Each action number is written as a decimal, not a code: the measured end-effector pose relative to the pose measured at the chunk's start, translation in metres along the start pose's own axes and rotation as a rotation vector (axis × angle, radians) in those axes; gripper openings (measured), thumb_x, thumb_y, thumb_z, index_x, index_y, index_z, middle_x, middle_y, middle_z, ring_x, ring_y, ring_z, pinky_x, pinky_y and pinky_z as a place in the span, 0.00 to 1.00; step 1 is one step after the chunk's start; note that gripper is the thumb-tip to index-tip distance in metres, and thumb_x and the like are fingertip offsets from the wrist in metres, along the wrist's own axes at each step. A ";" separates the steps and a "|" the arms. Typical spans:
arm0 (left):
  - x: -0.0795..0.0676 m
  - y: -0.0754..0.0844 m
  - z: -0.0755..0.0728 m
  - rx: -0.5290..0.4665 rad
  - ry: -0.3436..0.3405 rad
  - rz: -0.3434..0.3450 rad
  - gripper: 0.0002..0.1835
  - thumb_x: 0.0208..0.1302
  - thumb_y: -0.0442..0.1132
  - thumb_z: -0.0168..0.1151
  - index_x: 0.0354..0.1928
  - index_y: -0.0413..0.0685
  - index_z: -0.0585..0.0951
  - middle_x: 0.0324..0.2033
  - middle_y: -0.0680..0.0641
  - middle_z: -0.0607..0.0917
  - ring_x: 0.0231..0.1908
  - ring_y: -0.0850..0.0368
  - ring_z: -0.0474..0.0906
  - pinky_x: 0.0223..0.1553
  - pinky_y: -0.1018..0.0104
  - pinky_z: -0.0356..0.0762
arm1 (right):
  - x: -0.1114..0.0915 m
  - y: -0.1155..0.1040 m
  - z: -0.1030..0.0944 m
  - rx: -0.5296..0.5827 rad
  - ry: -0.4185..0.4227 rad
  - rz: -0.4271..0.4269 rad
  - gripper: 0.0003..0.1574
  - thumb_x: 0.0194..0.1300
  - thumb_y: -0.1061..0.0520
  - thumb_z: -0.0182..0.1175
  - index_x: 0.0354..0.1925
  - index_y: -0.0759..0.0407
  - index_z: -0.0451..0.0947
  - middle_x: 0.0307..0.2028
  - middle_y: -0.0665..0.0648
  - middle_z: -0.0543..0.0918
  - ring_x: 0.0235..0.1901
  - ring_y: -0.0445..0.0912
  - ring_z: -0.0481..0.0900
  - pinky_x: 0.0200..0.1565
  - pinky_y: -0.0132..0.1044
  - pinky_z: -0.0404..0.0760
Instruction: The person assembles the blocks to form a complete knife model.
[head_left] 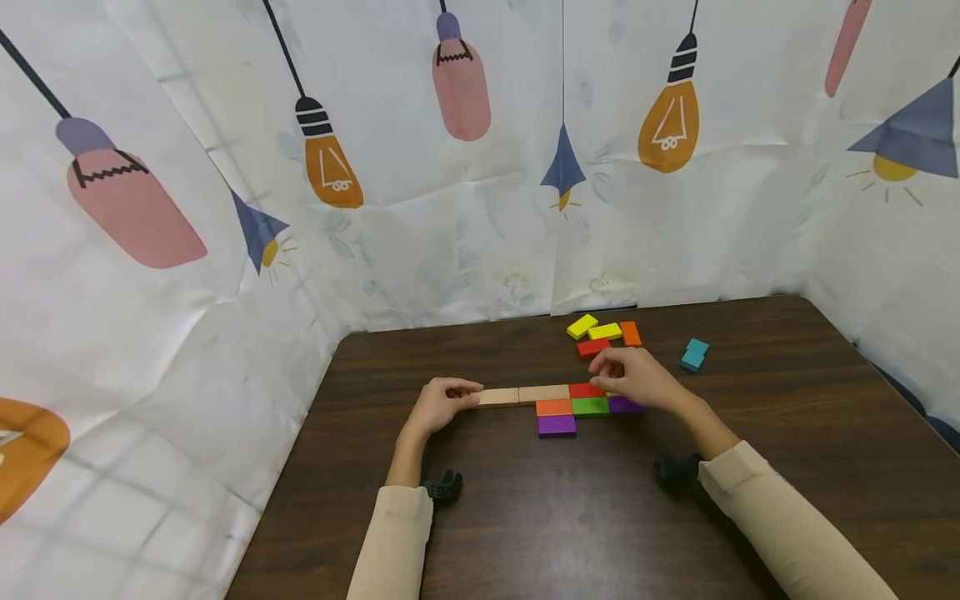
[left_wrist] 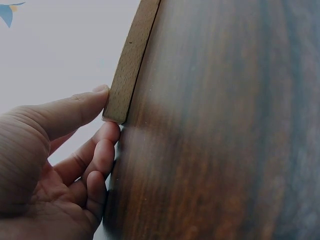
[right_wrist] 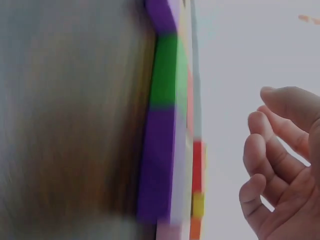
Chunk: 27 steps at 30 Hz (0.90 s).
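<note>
Pale natural wood with a fine grain gives the left plank (head_left: pixel 497 397) its look: a long, slim, square-edged block with a small dark speck. It lies flat on the dark tabletop (head_left: pixel 480 517), at the left end of a row, its right end against a second plank (head_left: pixel 544 393) of the same wood. In line beyond comes a red block (head_left: pixel 583 390). Along the near side of that row sit an orange block (head_left: pixel 555 407), a green block (head_left: pixel 590 407) and a purple block (head_left: pixel 626 408), with another purple block (head_left: pixel 557 427) in front of the orange one.

Behind the row lie loose pieces: two yellow blocks (head_left: pixel 582 326), an upright-turned orange piece (head_left: pixel 631 334) and a red piece (head_left: pixel 592 348); off to the right rest two blue blocks (head_left: pixel 692 360). A white cloth (head_left: pixel 510 242) printed with lamps and bulbs hangs behind the table. In the head view, the right hand (head_left: pixel 636 377) partly covers the row's right end.

The left hand (head_left: pixel 437 406) pinches the plank's free end lightly between thumb and finger. The right hand grasps nothing — its fingers bend loosely, thumb close to the index fingertip, above the red block and apart from the purple one.
</note>
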<state>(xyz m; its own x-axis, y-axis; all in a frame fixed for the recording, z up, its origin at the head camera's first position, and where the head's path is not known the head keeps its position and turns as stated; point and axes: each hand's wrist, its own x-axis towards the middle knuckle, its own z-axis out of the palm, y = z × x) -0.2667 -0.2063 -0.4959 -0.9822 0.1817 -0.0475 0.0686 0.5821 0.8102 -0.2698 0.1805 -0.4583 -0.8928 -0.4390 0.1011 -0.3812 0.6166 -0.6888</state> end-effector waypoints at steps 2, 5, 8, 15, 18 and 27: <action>0.000 0.000 0.000 0.001 -0.001 0.003 0.10 0.66 0.43 0.71 0.48 0.60 0.91 0.35 0.51 0.85 0.33 0.55 0.77 0.36 0.62 0.76 | 0.004 0.012 -0.010 0.000 0.029 0.025 0.10 0.69 0.53 0.68 0.44 0.56 0.84 0.32 0.50 0.83 0.32 0.44 0.77 0.37 0.34 0.77; 0.000 0.000 0.000 -0.001 -0.003 0.003 0.10 0.66 0.43 0.71 0.48 0.60 0.91 0.35 0.51 0.85 0.32 0.55 0.76 0.36 0.62 0.76 | 0.010 0.030 -0.025 0.010 0.069 0.060 0.11 0.69 0.54 0.68 0.46 0.59 0.84 0.33 0.53 0.84 0.33 0.45 0.77 0.37 0.35 0.77; 0.000 -0.001 0.000 -0.004 -0.004 0.002 0.10 0.66 0.43 0.71 0.48 0.60 0.91 0.35 0.51 0.84 0.32 0.55 0.76 0.36 0.62 0.75 | 0.015 0.045 -0.036 0.037 0.094 0.101 0.15 0.70 0.55 0.66 0.49 0.64 0.83 0.35 0.57 0.84 0.34 0.47 0.78 0.37 0.36 0.77; 0.001 -0.002 -0.001 0.001 0.000 -0.002 0.10 0.66 0.44 0.71 0.47 0.61 0.91 0.35 0.51 0.84 0.33 0.55 0.77 0.36 0.62 0.76 | 0.028 0.067 -0.049 -0.007 0.094 0.204 0.19 0.71 0.55 0.65 0.55 0.64 0.79 0.39 0.60 0.82 0.37 0.50 0.77 0.37 0.39 0.74; 0.001 -0.002 -0.001 0.008 0.003 0.002 0.09 0.66 0.44 0.71 0.47 0.61 0.91 0.35 0.51 0.84 0.33 0.55 0.76 0.36 0.62 0.76 | 0.033 0.074 -0.049 -0.015 0.082 0.236 0.22 0.72 0.54 0.65 0.58 0.64 0.77 0.40 0.61 0.82 0.37 0.51 0.76 0.37 0.39 0.74; 0.000 0.000 0.000 0.004 -0.004 0.024 0.10 0.67 0.43 0.71 0.48 0.56 0.91 0.35 0.50 0.85 0.32 0.56 0.76 0.35 0.63 0.75 | 0.040 0.090 -0.045 -0.008 0.086 0.290 0.30 0.71 0.49 0.67 0.64 0.63 0.73 0.43 0.64 0.79 0.35 0.51 0.75 0.35 0.39 0.74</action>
<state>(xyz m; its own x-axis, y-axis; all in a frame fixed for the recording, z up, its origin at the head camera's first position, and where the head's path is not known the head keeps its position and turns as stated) -0.2666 -0.2066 -0.4954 -0.9796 0.1986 -0.0308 0.0923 0.5808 0.8088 -0.3509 0.2474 -0.4842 -0.9815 -0.1875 -0.0385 -0.1091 0.7134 -0.6922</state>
